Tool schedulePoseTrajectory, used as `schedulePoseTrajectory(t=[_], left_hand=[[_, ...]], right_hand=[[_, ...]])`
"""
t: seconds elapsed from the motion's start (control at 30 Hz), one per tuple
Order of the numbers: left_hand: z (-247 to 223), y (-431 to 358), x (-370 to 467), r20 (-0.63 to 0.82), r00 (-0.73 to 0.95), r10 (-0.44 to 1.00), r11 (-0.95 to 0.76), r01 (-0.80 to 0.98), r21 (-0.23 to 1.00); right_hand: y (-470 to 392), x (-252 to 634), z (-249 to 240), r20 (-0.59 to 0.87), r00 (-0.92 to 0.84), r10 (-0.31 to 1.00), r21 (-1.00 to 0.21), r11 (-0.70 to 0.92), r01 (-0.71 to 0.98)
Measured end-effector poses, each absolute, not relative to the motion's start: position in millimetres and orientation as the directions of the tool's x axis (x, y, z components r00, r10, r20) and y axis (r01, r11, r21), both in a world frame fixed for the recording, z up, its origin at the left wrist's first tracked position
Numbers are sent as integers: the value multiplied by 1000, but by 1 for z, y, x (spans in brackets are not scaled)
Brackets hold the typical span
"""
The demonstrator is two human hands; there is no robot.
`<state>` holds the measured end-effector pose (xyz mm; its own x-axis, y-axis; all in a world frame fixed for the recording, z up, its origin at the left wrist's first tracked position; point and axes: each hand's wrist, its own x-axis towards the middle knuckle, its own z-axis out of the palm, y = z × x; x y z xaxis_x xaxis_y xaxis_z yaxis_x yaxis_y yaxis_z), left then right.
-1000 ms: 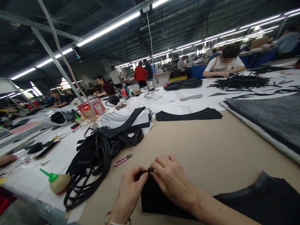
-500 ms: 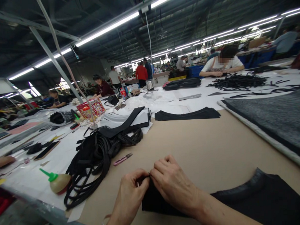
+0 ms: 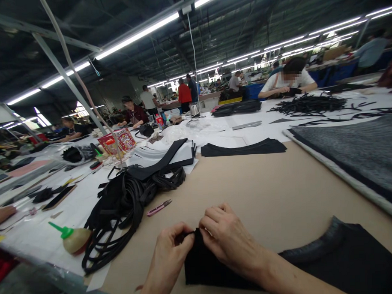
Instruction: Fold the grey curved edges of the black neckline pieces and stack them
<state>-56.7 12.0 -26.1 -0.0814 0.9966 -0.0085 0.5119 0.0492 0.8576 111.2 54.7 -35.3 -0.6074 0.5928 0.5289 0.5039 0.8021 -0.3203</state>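
Observation:
A large black fabric piece (image 3: 350,257) lies along the front of the tan board, passing under my right forearm. At its left end, my left hand (image 3: 174,250) pinches the top edge between thumb and index finger. Right beside it, my right hand (image 3: 223,236) is closed on the same edge, its fingertips curled down and partly hidden. A raised, curved dark band runs along the fabric's upper edge on the right. Pink thread snips (image 3: 159,208) rest on the board beyond my left hand.
Black strips (image 3: 130,205) are heaped at left, near a green-capped glue bottle (image 3: 76,240). Curved black pieces (image 3: 244,148) lie at the board's back edge. Grey fabric (image 3: 353,150) covers the right. Across the table, a person in white (image 3: 288,81) bends over black strips.
The view has shifted slightly. My hands remain at the fabric's edge, and a little more of the black fabric shows between my fingertips. The person across the table has moved their hands.

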Motion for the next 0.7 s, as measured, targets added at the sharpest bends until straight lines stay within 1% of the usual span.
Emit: schedulePoseTrajectory(t=[0.07,0.13,0.23,0.3,0.37,0.43,0.53,0.7], left_hand=[[-27,12,-58,-15,-88,996,58,513,856],[-28,11,-59,-23,-89,996,65,505,861],[-29,12,-60,-39,-87,995,75,466,881],[-30,13,-62,-41,-97,994,80,441,894],[-30,14,-64,-47,-103,994,85,410,908],[-30,14,-66,-61,-86,994,89,373,924],[-27,14,-67,-80,-39,996,89,356,930],[-23,11,-64,-72,-23,997,75,401,913]], right_hand=[[55,113,-34,516,-585,625,-396,780,484],[55,113,-31,484,-549,682,-505,729,462],[55,115,-25,363,-486,795,-736,564,374],[55,117,-23,300,-492,817,-837,473,276],[56,120,-23,279,-519,808,-879,432,200],[57,122,-23,263,-538,801,-895,411,174],[56,122,-25,228,-579,783,-899,398,183],[53,115,-24,208,-610,764,-885,413,215]])
